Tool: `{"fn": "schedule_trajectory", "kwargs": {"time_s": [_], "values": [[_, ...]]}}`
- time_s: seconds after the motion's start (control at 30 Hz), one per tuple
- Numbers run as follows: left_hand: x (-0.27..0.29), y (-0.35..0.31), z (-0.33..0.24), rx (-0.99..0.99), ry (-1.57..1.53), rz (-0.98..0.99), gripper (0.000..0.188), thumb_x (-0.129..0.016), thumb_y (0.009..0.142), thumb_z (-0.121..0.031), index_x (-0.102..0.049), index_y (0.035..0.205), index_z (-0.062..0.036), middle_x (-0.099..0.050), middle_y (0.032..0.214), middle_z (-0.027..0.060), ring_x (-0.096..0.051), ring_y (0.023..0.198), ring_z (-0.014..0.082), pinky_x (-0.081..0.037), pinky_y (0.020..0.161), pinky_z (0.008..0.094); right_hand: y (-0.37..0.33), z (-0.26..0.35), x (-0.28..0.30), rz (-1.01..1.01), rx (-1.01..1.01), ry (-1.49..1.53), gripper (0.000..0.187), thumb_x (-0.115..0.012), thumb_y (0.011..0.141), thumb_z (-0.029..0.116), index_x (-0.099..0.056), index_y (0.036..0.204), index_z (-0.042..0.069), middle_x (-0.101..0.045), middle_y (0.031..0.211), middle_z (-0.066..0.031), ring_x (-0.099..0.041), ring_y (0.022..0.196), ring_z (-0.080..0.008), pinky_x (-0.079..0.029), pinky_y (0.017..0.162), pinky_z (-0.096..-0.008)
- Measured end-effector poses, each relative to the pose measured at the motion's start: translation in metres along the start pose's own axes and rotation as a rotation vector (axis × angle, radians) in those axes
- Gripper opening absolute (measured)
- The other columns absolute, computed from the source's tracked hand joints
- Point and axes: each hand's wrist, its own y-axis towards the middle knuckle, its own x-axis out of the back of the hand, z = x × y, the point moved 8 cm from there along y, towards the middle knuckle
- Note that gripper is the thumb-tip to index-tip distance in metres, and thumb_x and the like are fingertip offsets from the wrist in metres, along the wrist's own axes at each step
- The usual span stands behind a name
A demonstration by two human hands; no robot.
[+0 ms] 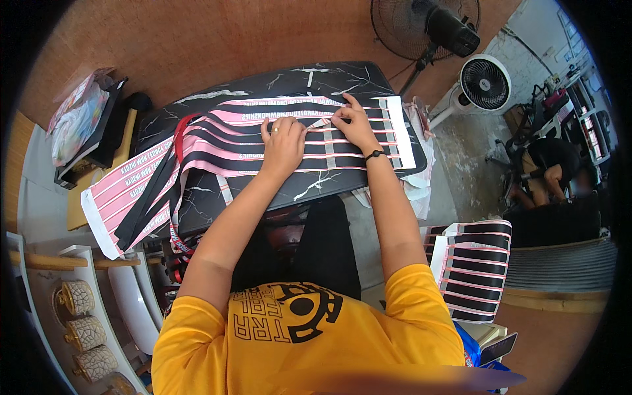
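Black marble-pattern table (pixel 316 181), two hands pressed on a printed sheet.

Left hand (pixel 283 141) lies flat, fingers spread, gripping nothing, on the pink-and-black strip sheet (pixel 263 141) near the table's middle. Right hand (pixel 352 122) sits just beside it toward the right edge, fingertips pinching at a strip end. Sheet's long axis runs left to right, its left end hanging off the table's left corner. Glossy, flat bands; a second striped stack (pixel 477 270) sits well apart, low right.

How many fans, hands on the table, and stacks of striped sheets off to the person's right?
Fans: 2 (black pedestal fan, white fan)
Hands on the pink-and-black sheet: 2 (left hand, right hand)
Striped sheet stack on the right: 1
Total: 5
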Motion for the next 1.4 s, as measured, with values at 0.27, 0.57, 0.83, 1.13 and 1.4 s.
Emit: {"fn": "schedule_trajectory", "kwargs": {"time_s": [0.27, 0.57, 0.83, 1.13, 1.4], "values": [[0.014, -0.013, -0.035, -0.040, -0.039, 0.061, 0.013, -0.065, 0.084, -0.012, -0.055, 0.091, -0.0070, -0.055, 0.096, 0.0081, -0.053, 0.097, 0.0275, -0.033, 0.089, 0.0460, 0.003, 0.002, -0.007, -0.067, 0.024, -0.339, 0.016, -0.073, 0.079, 0.023, -0.073, 0.085, 0.007, -0.051, 0.139, -0.0148, -0.052, 0.118, -0.0362, -0.041, 0.102, -0.0442], [0.027, -0.046, -0.029, 0.176, -0.317, 0.042, 0.009, -0.059, 0.088, -0.003, -0.052, 0.091, 0.0010, -0.052, 0.092, 0.0185, -0.054, 0.087, 0.0389, -0.044, 0.076, 0.0465, 0.001, 0.012, 0.010, -0.128, -0.011, 0.176, 0.016, -0.068, 0.086, 0.020, -0.072, 0.092, 0.007, -0.048, 0.142, -0.0203, -0.051, 0.127, -0.0350, -0.043, 0.100, -0.0389], [0.025, -0.054, -0.026, 0.202, -0.366, 0.018, 0.008, -0.057, 0.090, -0.005, -0.052, 0.093, 0.0013, -0.052, 0.094, 0.0196, -0.054, 0.089, 0.0394, -0.043, 0.080, 0.0479, -0.031, 0.022, 0.008, 0.102, 0.062, -0.354, 0.016, -0.070, 0.083, 0.022, -0.072, 0.088, 0.007, -0.055, 0.134, -0.0190, -0.051, 0.121, -0.0381, -0.038, 0.104, -0.0447], [0.059, -0.062, -0.044, 0.145, -0.352, -0.028, 0.009, -0.059, 0.088, -0.002, -0.052, 0.090, 0.0018, -0.052, 0.091, 0.0182, -0.053, 0.088, 0.0379, -0.043, 0.079, 0.0454, -0.029, 0.015, 0.003, -0.122, 0.010, -0.393, 0.016, -0.071, 0.081, 0.020, -0.073, 0.084, 0.004, -0.063, 0.123, -0.0138, -0.056, 0.111, -0.0368, -0.043, 0.098, -0.0453], [0.075, -0.080, -0.033, 0.256, -0.374, 0.034, 0.008, -0.057, 0.089, -0.005, -0.053, 0.091, 0.0009, -0.054, 0.092, 0.0185, -0.054, 0.088, 0.0395, -0.044, 0.081, 0.0486, -0.034, 0.038, 0.022, -0.215, 0.172, -0.123, 0.018, -0.068, 0.084, 0.020, -0.071, 0.089, 0.004, -0.055, 0.132, -0.0233, -0.053, 0.119, -0.0394, -0.040, 0.101, -0.0439]]}}
